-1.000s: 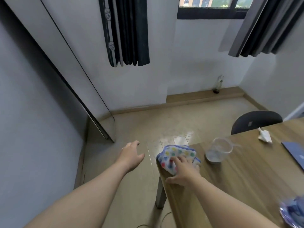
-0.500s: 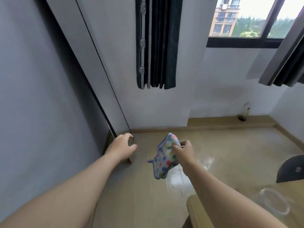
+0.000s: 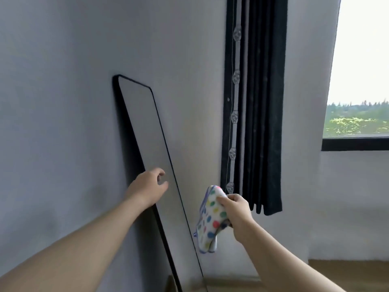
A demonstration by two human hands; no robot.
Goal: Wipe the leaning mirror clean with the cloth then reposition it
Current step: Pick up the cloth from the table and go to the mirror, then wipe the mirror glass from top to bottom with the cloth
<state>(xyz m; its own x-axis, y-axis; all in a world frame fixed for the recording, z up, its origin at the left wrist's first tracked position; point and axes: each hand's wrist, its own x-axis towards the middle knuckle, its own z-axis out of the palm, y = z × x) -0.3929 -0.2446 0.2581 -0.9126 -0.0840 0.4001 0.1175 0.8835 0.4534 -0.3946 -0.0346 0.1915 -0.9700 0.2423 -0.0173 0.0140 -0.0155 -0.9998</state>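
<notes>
The mirror (image 3: 151, 144) leans against the wall (image 3: 63, 81).
Fingers of left hand (image 3: 147, 186) loosely curled before it, contact unclear; right hand (image 3: 236, 211) clamps the cloth (image 3: 210, 220) between thumb and fingers.

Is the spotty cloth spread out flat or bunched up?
Bunched up. The right hand grips the cloth in a folded wad that hangs down beside the mirror.

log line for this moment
stage: pre-wipe | tall black-framed leaning mirror: against wall | left hand: loosely curled at its left edge | right hand: grips white polka-dot cloth, off mirror
</notes>
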